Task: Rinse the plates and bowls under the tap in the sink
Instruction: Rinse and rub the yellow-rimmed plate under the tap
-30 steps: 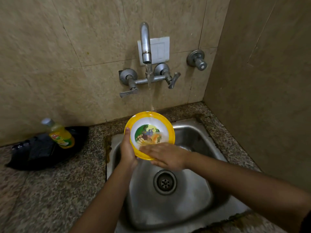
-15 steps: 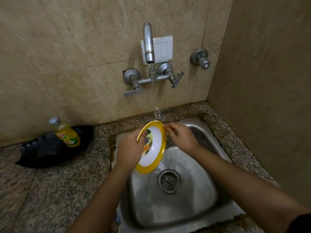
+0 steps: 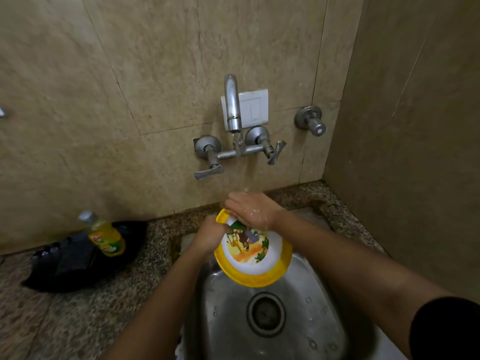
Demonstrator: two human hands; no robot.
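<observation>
We grip the rim of the yellow bowl [image 3: 248, 258], left hand [image 3: 210, 237] at ten o'clock, right hand [image 3: 251, 210] at twelve, beneath the tap [image 3: 232, 105]

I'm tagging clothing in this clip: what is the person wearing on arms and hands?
The left hand and right hand are bare: no gloves, rings or watch show. The left forearm and right forearm are bare too. A black sleeve covers the right upper arm.

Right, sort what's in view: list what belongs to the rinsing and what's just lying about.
In the job:
bowl, gripped by left hand and right hand
tap, running
sink

Lying about:
bottle and black bag on the counter
switch plate and valve on the wall
</observation>
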